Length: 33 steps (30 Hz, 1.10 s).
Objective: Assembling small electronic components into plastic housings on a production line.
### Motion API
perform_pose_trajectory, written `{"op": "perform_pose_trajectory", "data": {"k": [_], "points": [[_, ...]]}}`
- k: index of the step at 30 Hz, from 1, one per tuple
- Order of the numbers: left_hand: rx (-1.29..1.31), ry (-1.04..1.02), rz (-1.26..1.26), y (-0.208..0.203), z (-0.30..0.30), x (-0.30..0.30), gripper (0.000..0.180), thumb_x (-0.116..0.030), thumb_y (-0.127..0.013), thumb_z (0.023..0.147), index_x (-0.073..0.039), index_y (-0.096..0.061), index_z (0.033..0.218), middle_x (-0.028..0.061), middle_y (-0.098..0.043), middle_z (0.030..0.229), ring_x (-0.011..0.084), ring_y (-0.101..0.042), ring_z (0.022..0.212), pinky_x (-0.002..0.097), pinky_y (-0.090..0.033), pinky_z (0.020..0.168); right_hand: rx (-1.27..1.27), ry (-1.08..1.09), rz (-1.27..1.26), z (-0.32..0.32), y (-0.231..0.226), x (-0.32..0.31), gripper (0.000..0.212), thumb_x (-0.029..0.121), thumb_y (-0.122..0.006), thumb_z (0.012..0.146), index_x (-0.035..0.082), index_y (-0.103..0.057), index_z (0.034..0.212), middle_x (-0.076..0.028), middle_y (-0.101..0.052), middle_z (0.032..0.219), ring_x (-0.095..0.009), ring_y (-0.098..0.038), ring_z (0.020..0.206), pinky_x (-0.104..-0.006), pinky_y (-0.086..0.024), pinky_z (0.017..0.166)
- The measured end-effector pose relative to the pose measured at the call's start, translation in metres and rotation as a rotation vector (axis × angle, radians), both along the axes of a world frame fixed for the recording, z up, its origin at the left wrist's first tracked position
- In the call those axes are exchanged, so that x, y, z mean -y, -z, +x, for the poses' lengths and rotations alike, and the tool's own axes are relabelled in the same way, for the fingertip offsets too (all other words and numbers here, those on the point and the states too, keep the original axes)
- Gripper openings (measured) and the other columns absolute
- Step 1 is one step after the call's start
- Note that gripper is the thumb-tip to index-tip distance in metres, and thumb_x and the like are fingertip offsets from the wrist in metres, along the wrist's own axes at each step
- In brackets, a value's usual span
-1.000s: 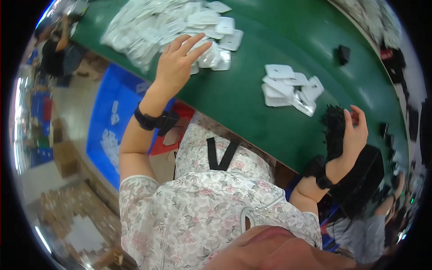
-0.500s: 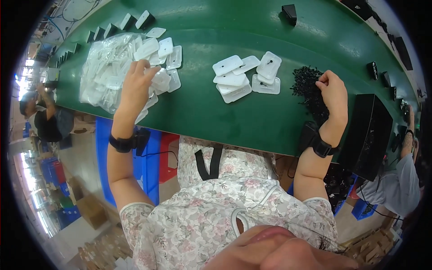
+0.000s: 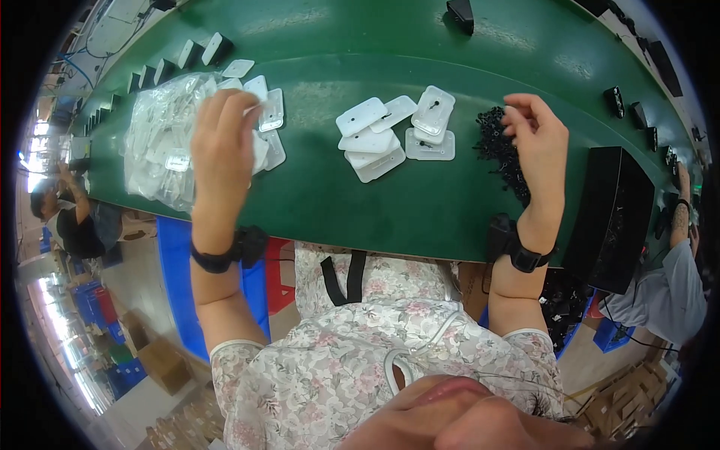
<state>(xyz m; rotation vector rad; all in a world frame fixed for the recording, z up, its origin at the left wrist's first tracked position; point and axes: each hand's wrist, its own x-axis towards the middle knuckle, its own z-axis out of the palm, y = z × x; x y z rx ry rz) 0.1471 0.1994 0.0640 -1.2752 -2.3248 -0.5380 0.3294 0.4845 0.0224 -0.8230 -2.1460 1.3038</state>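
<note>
Your left hand (image 3: 223, 142) — fingers curled over white plates (image 3: 264, 124) beside bagged stack (image 3: 161, 139); grip hidden, cannot tell. Your right hand (image 3: 536, 135) — fingertips pinched narrow at black screw pile (image 3: 504, 154). Loose plates (image 3: 394, 135) lie between both hands, right hand nearer.

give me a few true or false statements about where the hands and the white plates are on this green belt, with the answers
1. The left hand is over the white rectangular plastic plates in clear bags. True.
2. The right hand rests on the big black box. False: it is at the pile of small black parts, with the box to its right.
3. A loose stack of white rectangular plastic plates lies between the two hands. True.
4. The belt surface is blue. False: it is green.
5. Both wrists are bare. False: each wears a black wristband.
</note>
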Motion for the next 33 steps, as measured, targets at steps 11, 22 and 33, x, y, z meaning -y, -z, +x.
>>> {"op": "perform_pose_trajectory", "data": {"k": [11,22,33], "points": [[0.503,0.393,0.430,0.038,0.068,-0.093,0.027,0.006,-0.063,0.073,-0.007,-0.064,0.096,0.0079,-0.054,0.080,0.0215,-0.056,0.062,0.0295,-0.046,0.052,-0.300,-0.406,-0.573,-0.008,-0.009,0.050,0.021,0.003,-0.058,0.086,-0.004,-0.057,0.106,-0.011,-0.063,0.077,-0.012,-0.059,0.063,-0.0208,-0.047,0.056],[0.740,0.437,0.491,0.047,0.078,-0.093,0.018,0.003,-0.066,0.074,-0.004,-0.065,0.090,0.0070,-0.056,0.077,0.0182,-0.058,0.063,0.0263,-0.045,0.052,-0.350,-0.329,-0.407,-0.008,-0.003,0.071,0.016,0.003,-0.061,0.084,0.001,-0.049,0.095,-0.005,-0.059,0.075,-0.009,-0.057,0.063,-0.0169,-0.042,0.051],[0.981,0.415,0.548,0.045,0.076,-0.088,0.011,0.003,-0.063,0.079,-0.002,-0.065,0.089,0.0062,-0.057,0.079,0.0098,-0.054,0.053,0.0216,-0.043,0.047,-0.271,-0.345,0.081,-0.005,-0.011,0.064,0.011,-0.001,-0.064,0.079,0.000,-0.062,0.090,-0.003,-0.055,0.085,-0.008,-0.052,0.072,-0.0197,-0.042,0.061]]}}
